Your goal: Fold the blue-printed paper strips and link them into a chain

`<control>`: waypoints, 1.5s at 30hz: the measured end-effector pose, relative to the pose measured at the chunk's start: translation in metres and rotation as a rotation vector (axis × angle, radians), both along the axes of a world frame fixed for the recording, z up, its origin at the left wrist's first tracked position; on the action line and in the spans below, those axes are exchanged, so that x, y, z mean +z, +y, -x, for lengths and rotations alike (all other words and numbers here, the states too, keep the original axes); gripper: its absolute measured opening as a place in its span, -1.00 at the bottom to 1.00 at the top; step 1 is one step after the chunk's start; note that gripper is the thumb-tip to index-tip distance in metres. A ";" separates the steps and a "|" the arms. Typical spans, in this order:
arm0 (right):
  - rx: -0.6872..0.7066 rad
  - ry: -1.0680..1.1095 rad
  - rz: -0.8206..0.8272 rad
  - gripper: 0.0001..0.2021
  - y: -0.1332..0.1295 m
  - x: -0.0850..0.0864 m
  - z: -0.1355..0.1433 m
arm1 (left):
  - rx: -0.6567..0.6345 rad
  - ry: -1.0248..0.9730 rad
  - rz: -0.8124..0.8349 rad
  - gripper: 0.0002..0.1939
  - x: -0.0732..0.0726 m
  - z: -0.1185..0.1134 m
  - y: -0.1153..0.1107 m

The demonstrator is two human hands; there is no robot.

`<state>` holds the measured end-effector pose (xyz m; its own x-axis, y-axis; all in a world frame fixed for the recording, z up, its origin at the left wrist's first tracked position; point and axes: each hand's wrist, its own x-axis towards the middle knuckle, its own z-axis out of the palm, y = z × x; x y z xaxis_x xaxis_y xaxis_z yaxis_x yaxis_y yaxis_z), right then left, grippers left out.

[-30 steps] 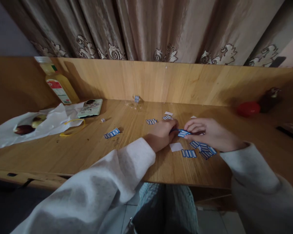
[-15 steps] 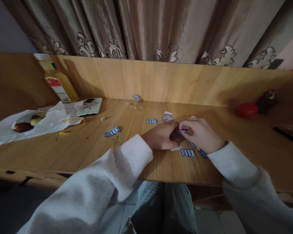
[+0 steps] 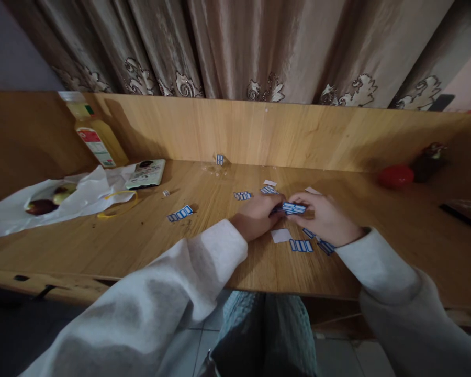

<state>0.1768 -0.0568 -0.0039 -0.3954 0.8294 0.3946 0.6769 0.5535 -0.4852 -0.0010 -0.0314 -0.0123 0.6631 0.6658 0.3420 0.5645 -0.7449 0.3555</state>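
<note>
- Blue-bordered label sheet (image 3: 293, 208): between the two hands, just over the surface (image 3: 204, 246), right of centre.
- Left hand (image 3: 257, 214): fingers curled in, little gap, apparently gripping the sheet's left end; tips partly hidden.
- Right hand (image 3: 327, 217): thumb on near edge, fingers on far edge, spread about the sheet's width, pinching its right end.
- White slip (image 3: 280, 235) lies flat below the hands; four-label strip (image 3: 301, 245) just right of it. More label pieces (image 3: 325, 246) lie partly under the right hand.
- Beyond the left hand, two more label clusters, near (image 3: 269, 189) and farther left (image 3: 242, 196).
- Handling, my judgement: thin stock, likely to bend or crease; pinch lightly, by the edges, both ends level.
- Best to square the edges with the fingertips, without tugging the ends apart.
- Right wrist wants keeping high; a dragging sleeve (image 3: 377, 267) could scatter the pieces beneath.
</note>
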 end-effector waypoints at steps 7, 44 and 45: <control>0.000 0.149 0.161 -0.94 0.004 -0.009 -0.007 | 0.031 0.152 -0.122 -0.66 0.008 0.000 -0.010; -0.033 0.363 0.296 -0.82 0.007 -0.015 -0.007 | 0.084 0.002 -0.032 -0.94 0.005 -0.001 -0.005; -0.011 0.368 0.313 -0.81 0.006 -0.014 -0.008 | 0.079 0.033 -0.060 -0.92 0.006 -0.001 -0.006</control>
